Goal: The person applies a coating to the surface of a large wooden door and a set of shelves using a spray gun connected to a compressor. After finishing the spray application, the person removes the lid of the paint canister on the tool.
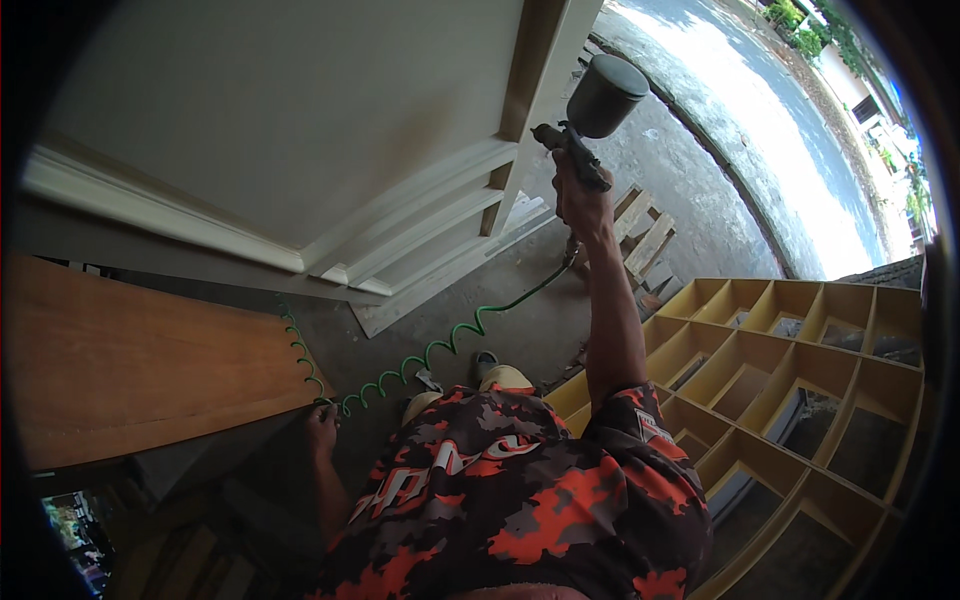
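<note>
My right hand (582, 200) is wrapped round the handle of a spray gun (580, 155), raised at arm's length. A grey lidded paint cup (607, 95) sits on top of the gun. The nozzle points left, toward a large pale cabinet panel (300, 110) with a framed edge. From the gun's handle a green coiled air hose (440, 347) runs down and left across my front. Low on the left, my left hand (322, 425) is closed round the hose, beside the corner of a brown wooden board (160, 360).
A yellowish wooden shelf frame (790, 360) with several open compartments stands at the right. Small wooden slats (640, 235) lie on the concrete floor beyond my right arm. A sunlit road (760, 130) runs past at the upper right. My shod foot (487, 360) shows below.
</note>
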Demonstrator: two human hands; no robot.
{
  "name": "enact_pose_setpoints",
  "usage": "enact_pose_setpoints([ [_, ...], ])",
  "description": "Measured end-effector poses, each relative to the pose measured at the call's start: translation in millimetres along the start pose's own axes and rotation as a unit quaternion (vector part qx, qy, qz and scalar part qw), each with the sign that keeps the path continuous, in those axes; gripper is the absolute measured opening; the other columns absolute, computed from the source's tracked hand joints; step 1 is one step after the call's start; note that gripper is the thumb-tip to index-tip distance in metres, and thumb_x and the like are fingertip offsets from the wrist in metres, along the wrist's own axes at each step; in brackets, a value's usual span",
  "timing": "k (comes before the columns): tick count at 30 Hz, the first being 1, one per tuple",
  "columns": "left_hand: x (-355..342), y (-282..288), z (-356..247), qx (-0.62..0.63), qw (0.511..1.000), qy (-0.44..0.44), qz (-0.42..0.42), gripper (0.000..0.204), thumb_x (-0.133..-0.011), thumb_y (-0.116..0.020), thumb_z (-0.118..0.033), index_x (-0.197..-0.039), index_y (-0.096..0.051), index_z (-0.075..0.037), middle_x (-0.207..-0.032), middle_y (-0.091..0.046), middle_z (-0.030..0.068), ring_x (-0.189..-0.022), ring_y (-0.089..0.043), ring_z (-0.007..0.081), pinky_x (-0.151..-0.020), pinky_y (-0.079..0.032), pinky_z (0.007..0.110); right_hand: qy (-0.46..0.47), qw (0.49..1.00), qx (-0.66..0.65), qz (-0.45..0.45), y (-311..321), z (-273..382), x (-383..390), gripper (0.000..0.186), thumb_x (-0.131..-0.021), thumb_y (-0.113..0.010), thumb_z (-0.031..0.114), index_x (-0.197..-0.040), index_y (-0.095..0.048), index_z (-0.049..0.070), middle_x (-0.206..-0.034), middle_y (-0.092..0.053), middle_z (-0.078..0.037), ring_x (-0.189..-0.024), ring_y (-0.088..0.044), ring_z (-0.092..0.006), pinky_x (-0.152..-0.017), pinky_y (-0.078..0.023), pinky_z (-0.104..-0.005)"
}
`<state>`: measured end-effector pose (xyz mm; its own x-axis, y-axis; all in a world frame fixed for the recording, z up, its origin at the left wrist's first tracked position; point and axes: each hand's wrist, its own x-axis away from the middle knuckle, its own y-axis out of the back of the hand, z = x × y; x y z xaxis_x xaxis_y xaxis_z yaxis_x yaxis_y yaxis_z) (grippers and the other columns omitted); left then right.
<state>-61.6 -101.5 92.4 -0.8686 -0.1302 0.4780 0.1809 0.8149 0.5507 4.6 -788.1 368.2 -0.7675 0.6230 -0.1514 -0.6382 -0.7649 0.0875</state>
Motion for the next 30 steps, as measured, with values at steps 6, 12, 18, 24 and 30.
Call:
enact_pose_setpoints([
  [6, 11.1, -17.0, -18.1, 0.042, 0.999, 0.016, 0.026, 0.025, -0.106, -0.073, -0.029, -0.104, -0.072, -0.004, -0.081, -0.07, -0.0001, -0.069, -0.061, 0.0078, -0.065, -0.049, 0.028, -0.023, 0.999, -0.013, -0.037, 40.7, 6.8, -34.2, 0.029, -0.107, -0.072, 0.033, -0.105, -0.074, 0.004, -0.066, -0.059, 0.002, -0.047, -0.048, -0.0048, -0.041, -0.036, -0.0267],
  [12, 14.6, -32.3, -24.2, 0.086, 0.996, 0.015, 0.033, 0.025, -0.107, -0.072, -0.029, -0.107, -0.072, -0.004, -0.083, -0.07, 0.0003, -0.07, -0.061, 0.0077, -0.066, -0.049, 0.027, -0.031, 0.998, -0.034, -0.043, 66.5, -1.3, -68.4, 0.031, -0.106, -0.073, 0.036, -0.096, -0.069, 0.007, -0.065, -0.055, 0.003, -0.045, -0.045, -0.0042, -0.039, -0.033, -0.0259],
  [18, 15.7, -40.3, -36.8, 0.111, 0.993, 0.028, 0.042, 0.024, -0.107, -0.071, -0.028, -0.11, -0.071, -0.004, -0.084, -0.069, -0.0002, -0.072, -0.061, 0.0077, -0.066, -0.049, 0.027, -0.018, 0.998, 0.0, -0.066, 78.0, -2.2, -90.8, 0.034, -0.106, -0.073, 0.036, -0.089, -0.068, 0.007, -0.063, -0.054, 0.004, -0.044, -0.044, -0.0048, -0.039, -0.032, -0.0267],
  [24, 15.1, -41.1, -35.5, 0.125, 0.991, 0.016, 0.045, 0.023, -0.107, -0.071, -0.028, -0.109, -0.071, -0.005, -0.085, -0.07, 0.0, -0.072, -0.061, 0.0076, -0.067, -0.049, 0.027, -0.03, 0.984, 0.087, -0.151, 75.3, 6.6, -97.6, 0.041, -0.104, -0.073, 0.043, -0.091, -0.077, 0.003, -0.063, -0.059, 0.001, -0.049, -0.051, -0.0094, -0.044, -0.037, -0.0329],
  [30, 10.1, -35.6, -31.9, 0.111, 0.992, 0.018, 0.051, 0.022, -0.107, -0.072, -0.028, -0.106, -0.072, -0.006, -0.085, -0.071, 0.0, -0.073, -0.062, 0.0071, -0.067, -0.049, 0.027, -0.037, 0.988, 0.086, -0.122, 52.7, 17.9, -76.1, 0.04, -0.105, -0.072, 0.042, -0.09, -0.073, 0.005, -0.063, -0.058, 0.001, -0.047, -0.051, -0.0088, -0.044, -0.037, -0.0315],
])
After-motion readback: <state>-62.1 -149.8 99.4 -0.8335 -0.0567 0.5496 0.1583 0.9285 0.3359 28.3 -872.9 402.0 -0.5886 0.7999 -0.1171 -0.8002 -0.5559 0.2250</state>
